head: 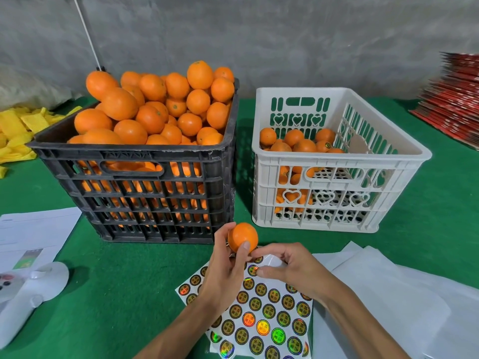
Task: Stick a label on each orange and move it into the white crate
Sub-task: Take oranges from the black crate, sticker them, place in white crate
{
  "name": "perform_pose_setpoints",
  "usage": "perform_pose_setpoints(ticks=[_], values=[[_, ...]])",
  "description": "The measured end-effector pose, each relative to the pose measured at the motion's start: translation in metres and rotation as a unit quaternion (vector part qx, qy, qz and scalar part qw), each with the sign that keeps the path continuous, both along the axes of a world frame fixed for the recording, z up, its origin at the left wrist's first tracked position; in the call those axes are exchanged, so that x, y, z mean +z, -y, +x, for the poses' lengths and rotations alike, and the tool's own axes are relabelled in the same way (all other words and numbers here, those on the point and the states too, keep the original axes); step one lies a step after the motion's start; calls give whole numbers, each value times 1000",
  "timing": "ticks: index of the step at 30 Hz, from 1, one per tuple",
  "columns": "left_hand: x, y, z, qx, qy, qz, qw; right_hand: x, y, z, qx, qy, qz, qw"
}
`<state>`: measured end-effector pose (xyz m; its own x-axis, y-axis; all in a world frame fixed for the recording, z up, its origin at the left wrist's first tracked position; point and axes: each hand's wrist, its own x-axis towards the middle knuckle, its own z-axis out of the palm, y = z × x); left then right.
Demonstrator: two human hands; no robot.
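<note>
My left hand [228,268] grips an orange [242,236] in front of the crates, thumb and fingers curled round it. My right hand [287,266] is beside it, forefinger touching the orange's lower side, thumb and fingers curled over the sticker sheet [261,314] of round holographic labels lying on the green table. I cannot tell whether a label is pinched. The black crate [145,193] at left is heaped with oranges. The white crate [337,161] at right holds several oranges at its left end, one with a label showing.
White paper sheets [383,286] lie at the right near the sticker sheet. A printed paper [33,229] and a white device [28,294] lie at the left. Yellow foam nets [18,130] are at the far left, red flat boxes [456,99] stacked at the far right.
</note>
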<state>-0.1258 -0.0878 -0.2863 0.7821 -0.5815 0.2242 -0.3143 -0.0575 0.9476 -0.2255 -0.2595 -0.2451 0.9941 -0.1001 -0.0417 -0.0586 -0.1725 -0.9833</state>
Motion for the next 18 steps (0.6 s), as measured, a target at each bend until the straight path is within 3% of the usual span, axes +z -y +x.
perform_pose_setpoints(ticks=[18], values=[[0, -1, -1, 9, 8, 31, 999, 10, -5, -3, -29, 9, -28, 999]])
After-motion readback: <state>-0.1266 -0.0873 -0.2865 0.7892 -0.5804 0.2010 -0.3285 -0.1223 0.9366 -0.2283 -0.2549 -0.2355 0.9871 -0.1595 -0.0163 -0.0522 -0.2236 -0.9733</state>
